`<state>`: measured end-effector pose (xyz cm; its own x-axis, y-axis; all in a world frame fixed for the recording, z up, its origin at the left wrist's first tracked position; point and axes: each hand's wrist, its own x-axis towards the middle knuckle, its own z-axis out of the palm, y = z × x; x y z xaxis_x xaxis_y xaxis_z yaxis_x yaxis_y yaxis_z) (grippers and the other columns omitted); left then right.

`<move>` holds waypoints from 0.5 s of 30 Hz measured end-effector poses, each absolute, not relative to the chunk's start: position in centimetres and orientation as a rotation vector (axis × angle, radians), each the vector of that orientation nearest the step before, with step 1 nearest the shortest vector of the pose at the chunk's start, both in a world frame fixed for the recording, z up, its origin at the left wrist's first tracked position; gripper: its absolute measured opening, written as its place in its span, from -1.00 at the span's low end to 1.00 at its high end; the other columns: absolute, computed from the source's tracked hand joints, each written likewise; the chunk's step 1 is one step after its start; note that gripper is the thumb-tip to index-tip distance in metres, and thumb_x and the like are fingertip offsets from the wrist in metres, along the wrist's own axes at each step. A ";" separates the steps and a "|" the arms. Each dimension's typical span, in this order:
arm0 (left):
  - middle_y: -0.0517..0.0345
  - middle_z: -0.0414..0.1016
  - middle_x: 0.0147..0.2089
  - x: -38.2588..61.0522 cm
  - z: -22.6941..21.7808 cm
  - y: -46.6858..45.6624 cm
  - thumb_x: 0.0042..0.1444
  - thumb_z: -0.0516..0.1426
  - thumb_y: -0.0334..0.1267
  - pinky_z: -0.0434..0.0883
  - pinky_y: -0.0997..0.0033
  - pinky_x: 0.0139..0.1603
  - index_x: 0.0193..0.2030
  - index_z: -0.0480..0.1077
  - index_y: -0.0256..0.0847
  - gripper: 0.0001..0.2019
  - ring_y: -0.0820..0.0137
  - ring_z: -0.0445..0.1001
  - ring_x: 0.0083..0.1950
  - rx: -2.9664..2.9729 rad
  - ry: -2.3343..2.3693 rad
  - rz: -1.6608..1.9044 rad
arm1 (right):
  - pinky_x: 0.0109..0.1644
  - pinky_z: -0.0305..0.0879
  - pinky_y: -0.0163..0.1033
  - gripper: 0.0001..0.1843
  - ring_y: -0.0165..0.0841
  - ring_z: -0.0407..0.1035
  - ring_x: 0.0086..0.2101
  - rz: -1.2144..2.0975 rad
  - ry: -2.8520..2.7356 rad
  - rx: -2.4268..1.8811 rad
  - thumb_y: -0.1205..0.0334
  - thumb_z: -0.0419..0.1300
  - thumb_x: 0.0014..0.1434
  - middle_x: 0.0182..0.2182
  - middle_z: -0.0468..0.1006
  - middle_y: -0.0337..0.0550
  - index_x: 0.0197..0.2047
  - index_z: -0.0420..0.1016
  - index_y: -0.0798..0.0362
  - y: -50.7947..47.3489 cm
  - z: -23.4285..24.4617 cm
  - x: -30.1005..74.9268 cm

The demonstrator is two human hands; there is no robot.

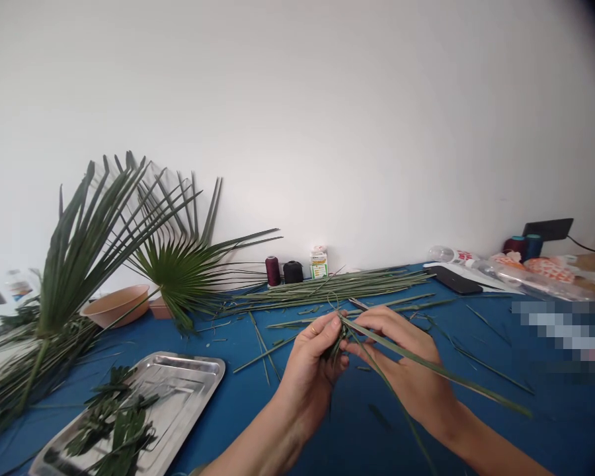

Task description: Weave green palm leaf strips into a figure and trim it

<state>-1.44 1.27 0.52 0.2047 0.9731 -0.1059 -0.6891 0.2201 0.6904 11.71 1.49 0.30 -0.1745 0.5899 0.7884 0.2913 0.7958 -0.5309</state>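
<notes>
My left hand (311, 360) and my right hand (401, 360) meet over the blue table (258, 410), both pinched on a small woven knot of green palm leaf strips (338, 344). Long loose strip ends (441, 371) run from the knot down to the right, across my right hand and wrist. A ring shows on a finger of my left hand.
A steel tray (188, 380) with green leaf pieces lies at the front left. Fan palm fronds (104, 244) lean at the left beside a tan bowl (114, 304). A bundle of cut strips (337, 285), thread spools (282, 271), a small box, a phone and bags lie along the back.
</notes>
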 end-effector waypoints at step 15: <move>0.25 0.43 -0.62 -0.7 0.3 1.1 0.01 0.15 -0.43 0.36 0.72 -0.64 -0.40 0.43 -0.31 -0.96 0.62 0.41 -0.64 0.473 0.623 1.256 | -0.24 0.32 -0.34 -0.90 -0.37 0.35 -0.27 0.785 -1.505 -0.816 0.24 0.14 0.09 -0.33 0.47 -0.21 -0.30 0.47 0.00 1.8 -0.3 11.4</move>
